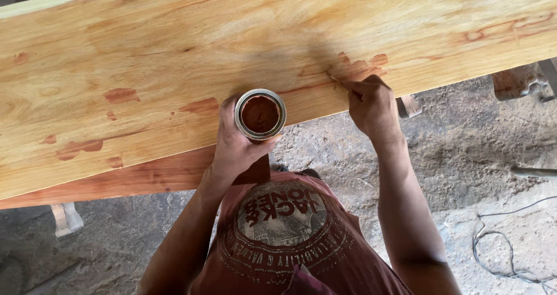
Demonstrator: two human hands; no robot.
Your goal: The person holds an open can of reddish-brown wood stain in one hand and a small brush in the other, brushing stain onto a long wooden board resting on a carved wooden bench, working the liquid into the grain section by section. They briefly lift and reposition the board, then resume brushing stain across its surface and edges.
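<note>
Seen from above, looking down past a reddish-brown printed shirt at a long pale wooden plank running across the upper part of the view. Left hand wrapped around a small round metal tin, grip clamped on its side, fingers curled beneath and thumb along the left of the rim. Tin open at the top, filled with a reddish-brown paste, held upright right at the near edge of the plank, overlapping that edge from this angle. Right hand placed to the right of the tin, near it but apart, fingertips pinched together and pressed onto the plank's surface close to the near edge; something thin and pale poking out past the fingertips, too small to make out, so unclear whether the grip is clamped on anything. Just beyond those fingertips, a fresh reddish smear on the wood. More reddish-brown patches dotted over the left half of the plank, some near the tin, some well apart. Under the plank, a second darker reddish board showing along the lower left. Rough grey concrete floor below, with a thin looped cable lying at lower right.
</note>
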